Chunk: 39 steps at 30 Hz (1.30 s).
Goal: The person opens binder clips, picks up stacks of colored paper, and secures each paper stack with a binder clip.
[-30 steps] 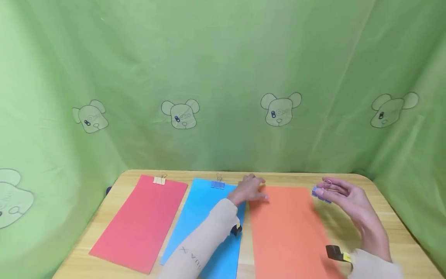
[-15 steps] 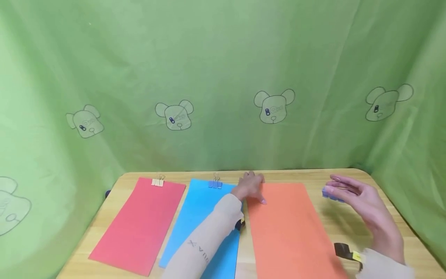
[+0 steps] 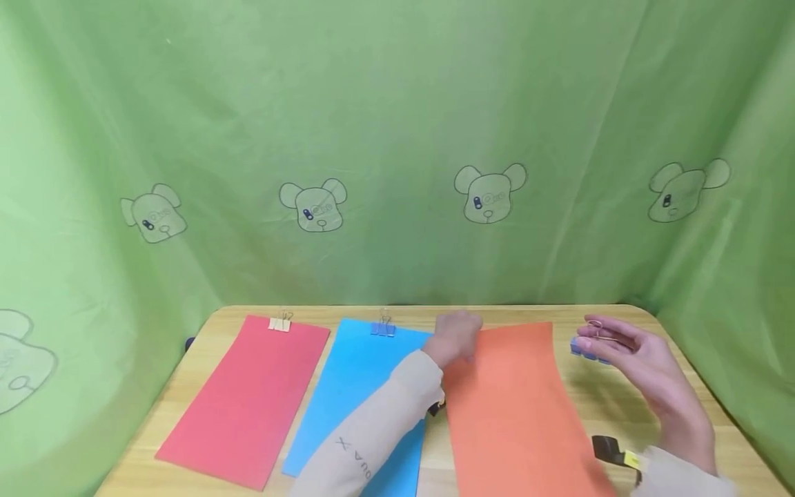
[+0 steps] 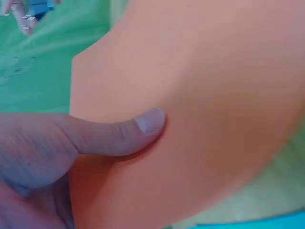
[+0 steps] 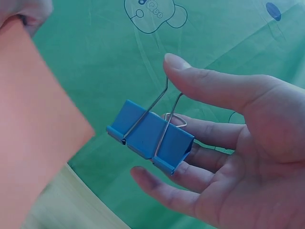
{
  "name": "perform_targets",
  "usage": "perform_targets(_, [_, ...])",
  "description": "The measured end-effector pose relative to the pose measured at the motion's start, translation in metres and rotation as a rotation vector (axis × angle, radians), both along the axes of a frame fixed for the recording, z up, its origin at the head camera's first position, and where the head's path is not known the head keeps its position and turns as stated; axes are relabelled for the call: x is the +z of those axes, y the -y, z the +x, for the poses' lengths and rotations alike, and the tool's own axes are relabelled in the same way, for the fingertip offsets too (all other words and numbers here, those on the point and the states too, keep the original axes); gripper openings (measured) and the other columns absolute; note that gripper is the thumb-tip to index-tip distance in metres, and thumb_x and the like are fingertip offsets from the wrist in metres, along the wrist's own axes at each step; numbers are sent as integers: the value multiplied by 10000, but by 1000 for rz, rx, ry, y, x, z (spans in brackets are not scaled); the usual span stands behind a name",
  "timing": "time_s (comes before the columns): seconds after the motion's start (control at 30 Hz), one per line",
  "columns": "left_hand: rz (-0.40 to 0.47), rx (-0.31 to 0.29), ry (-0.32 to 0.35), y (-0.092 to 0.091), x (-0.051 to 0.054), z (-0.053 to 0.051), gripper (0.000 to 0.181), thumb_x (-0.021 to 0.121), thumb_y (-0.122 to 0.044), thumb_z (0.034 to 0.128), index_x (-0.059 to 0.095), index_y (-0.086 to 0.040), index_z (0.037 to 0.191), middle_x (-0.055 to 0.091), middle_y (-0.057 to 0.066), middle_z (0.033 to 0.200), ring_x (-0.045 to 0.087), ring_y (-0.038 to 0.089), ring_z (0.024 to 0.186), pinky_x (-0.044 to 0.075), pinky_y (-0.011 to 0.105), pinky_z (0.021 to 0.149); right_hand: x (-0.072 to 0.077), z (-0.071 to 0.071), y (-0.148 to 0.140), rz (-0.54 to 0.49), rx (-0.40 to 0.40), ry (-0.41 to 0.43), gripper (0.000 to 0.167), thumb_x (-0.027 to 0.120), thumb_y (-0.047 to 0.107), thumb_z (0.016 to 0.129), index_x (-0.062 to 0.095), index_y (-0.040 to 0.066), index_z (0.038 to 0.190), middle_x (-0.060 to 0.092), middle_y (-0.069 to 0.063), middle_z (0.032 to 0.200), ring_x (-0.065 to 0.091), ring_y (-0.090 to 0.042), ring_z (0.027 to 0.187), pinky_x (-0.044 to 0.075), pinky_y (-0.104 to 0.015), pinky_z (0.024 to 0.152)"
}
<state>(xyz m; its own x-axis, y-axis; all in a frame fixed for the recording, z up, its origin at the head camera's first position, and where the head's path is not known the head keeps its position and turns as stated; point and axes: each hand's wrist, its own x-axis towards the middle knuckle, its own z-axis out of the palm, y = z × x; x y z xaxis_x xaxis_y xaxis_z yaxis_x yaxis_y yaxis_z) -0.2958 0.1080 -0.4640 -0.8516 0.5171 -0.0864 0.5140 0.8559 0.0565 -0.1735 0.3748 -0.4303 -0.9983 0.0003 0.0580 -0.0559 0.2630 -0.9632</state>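
My left hand (image 3: pixel 458 338) pinches the far left part of the orange paper (image 3: pixel 509 407). In the left wrist view its thumb (image 4: pixel 119 136) lies across the top face of the bent paper, and the other fingers are mostly hidden behind it. The paper's far edge is raised off the table and curves. To the right of the paper, my right hand (image 3: pixel 649 359) holds a blue binder clip (image 5: pixel 147 136) in the air. In the right wrist view the thumb is at one wire handle of the clip and the fingers are behind its body; the clip is apart from the paper.
Left of the orange paper lies blue paper (image 3: pixel 348 386) with a blue-violet binder clip (image 3: pixel 383 330) on its far edge. Further left is red paper (image 3: pixel 248 407) with a cream binder clip (image 3: pixel 280 324). A green curtain (image 3: pixel 397 138) hangs behind the wooden table (image 3: pixel 677 407).
My left hand has gone from resting on the orange paper to gripping it, and the paper's far edge has risen. The right hand has shifted a little to the right with the clip.
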Motion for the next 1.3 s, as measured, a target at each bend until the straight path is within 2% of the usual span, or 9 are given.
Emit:
perform_targets(0.07, [-4, -14, 16, 1, 6, 2, 268, 839, -78, 797, 611, -192, 879, 550, -85, 819, 460, 95, 757, 443, 260, 586, -2, -2, 4, 13, 6, 0, 462, 709, 152, 987, 537, 107, 1414, 722, 125, 1178, 690, -3, 1046, 502, -113, 870])
perform_targets(0.17, [35, -75, 112, 4, 12, 4, 206, 735, 3, 857, 672, -165, 959, 576, -64, 877, 443, 107, 785, 410, 241, 620, -3, -4, 6, 33, 5, -5, 458, 708, 158, 988, 541, 112, 1412, 717, 137, 1185, 681, 13, 1050, 503, -110, 865])
perform_targets(0.3, [96, -146, 270, 12, 12, 5, 354, 629, 28, 939, 688, -124, 1253, 667, -42, 1145, 548, 79, 945, 449, 193, 782, -1, -5, 6, 64, -10, -1, 500, 709, 182, 990, 522, 81, 1443, 709, 162, 1188, 666, 38, 1061, 498, -104, 863])
perform_targets(0.43, [187, -146, 341, 26, 5, 2, 483, 595, 18, 966, 573, -120, 1428, 612, -17, 1393, 576, 100, 1226, 471, 206, 962, 4, -6, 5, 98, 2, 5, 569, 704, 212, 995, 480, 38, 1488, 703, 164, 1206, 661, 37, 1078, 481, -90, 867])
perform_targets(0.53, [320, -192, 385, 41, 1, -1, 416, 588, 41, 952, 627, -84, 1347, 677, 6, 1227, 625, 109, 1034, 483, 203, 867, 7, -6, 6, 101, 19, 2, 566, 701, 209, 998, 481, 70, 1501, 705, 151, 1227, 670, 23, 1079, 467, -77, 858])
perform_targets(0.67, [546, -215, 522, 69, -7, -2, 217, 595, 40, 958, 708, -24, 1132, 643, 27, 888, 525, 129, 734, 433, 227, 700, 10, -8, 11, 27, 51, -6, 540, 694, 152, 998, 499, 103, 1499, 709, 90, 1261, 689, -35, 1091, 489, -106, 876])
perform_targets(0.8, [717, -120, 601, 96, -13, 3, 216, 615, 11, 973, 698, -21, 1170, 647, 9, 915, 555, 121, 792, 474, 250, 759, 12, -5, 13, -90, 41, -29, 523, 700, 66, 978, 530, 100, 1471, 718, 48, 1253, 701, -62, 1077, 510, -132, 883])
perform_targets(1.07, [971, 105, 609, 141, -12, 16, 298, 677, -72, 976, 657, -44, 1272, 684, 49, 1059, 617, 193, 984, 483, 439, 997, 19, 0, 6, -277, 8, -96, 501, 681, -52, 953, 588, 122, 1413, 744, 48, 1190, 714, -57, 1035, 535, -149, 851])
perform_targets(1.3, [1153, 139, 631, 184, -24, 25, 248, 656, -37, 976, 653, 6, 1220, 702, 41, 970, 661, 146, 901, 507, 318, 898, 15, 5, 4, -330, -5, -88, 468, 652, -58, 968, 614, 150, 1385, 746, 36, 1190, 728, -78, 1008, 536, -151, 822])
